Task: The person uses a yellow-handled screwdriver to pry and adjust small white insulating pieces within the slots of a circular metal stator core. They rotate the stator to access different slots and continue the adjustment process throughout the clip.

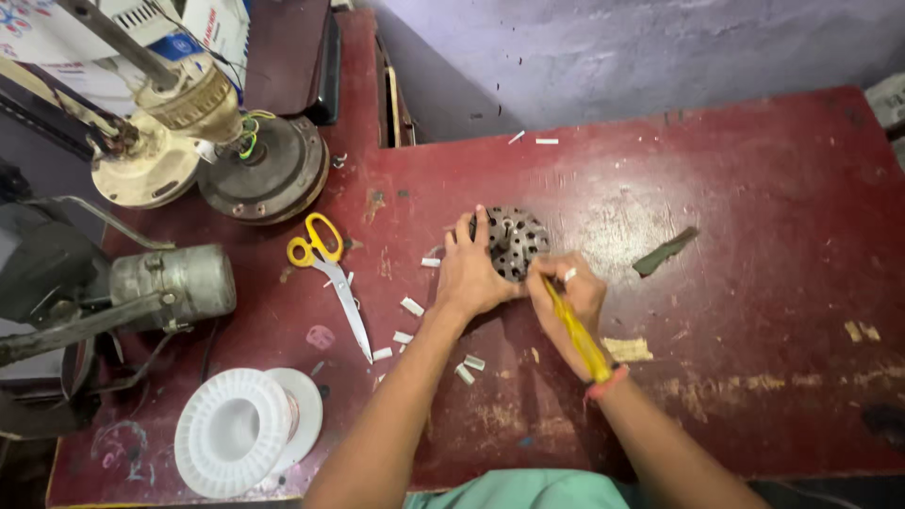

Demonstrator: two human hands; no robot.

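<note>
At the frame's centre, the left hand (468, 273) lay flat, fingers spread, on the stator (514, 241). The right hand (568, 300) clamped a yellow tool (577, 330), its long axis slanting up-left, tip at the stator's lower edge.

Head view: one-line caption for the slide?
Left hand steadies a round slotted metal core on a red table; right hand grips a yellow-handled tool.

Dark red worn table (735, 236), yellow-handled scissors (325, 269), white plastic spool (240, 429), grey perforated metal disc (517, 240), yellow tool (577, 335), scattered white scraps (412, 306).
</note>
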